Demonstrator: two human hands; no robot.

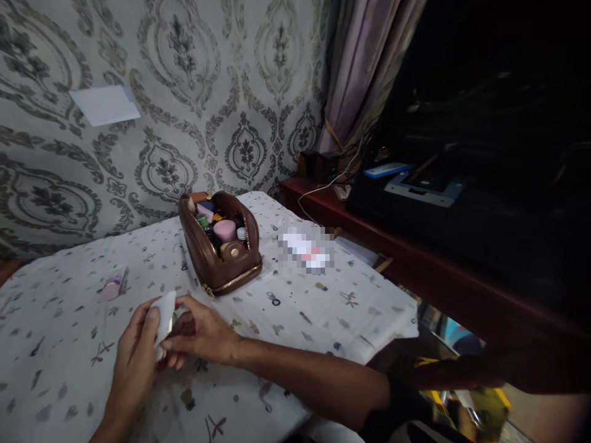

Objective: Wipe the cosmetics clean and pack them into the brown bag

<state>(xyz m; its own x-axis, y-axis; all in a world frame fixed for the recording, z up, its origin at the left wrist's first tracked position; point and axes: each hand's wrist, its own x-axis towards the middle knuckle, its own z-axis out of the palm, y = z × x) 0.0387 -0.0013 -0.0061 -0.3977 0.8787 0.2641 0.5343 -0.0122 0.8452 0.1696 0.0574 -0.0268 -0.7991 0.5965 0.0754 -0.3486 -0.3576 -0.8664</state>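
A small white tube-like item (pixel 165 314) is between my hands; its exact kind does not show. My left hand (pixel 138 344) wraps round it from the left, with the thumb along its face. My right hand (pixel 203 332) pinches at its lower right side, where a shiny edge catches the light. Fingers partly cover its lower end. Just beyond my hands stands a brown cosmetic bag (pixel 196 252), unzipped at the top, with several small jars and bottles inside, among them a pink-lidded jar (pixel 225 231).
On the patterned white tablecloth (pixel 277 332), a small pink and clear packet (pixel 113 284) lies at left and a blurred-out white item (pixel 305 249) at right. A dark red cabinet (pixel 332 212) with a large black screen borders the table. The papered wall closes off the back.
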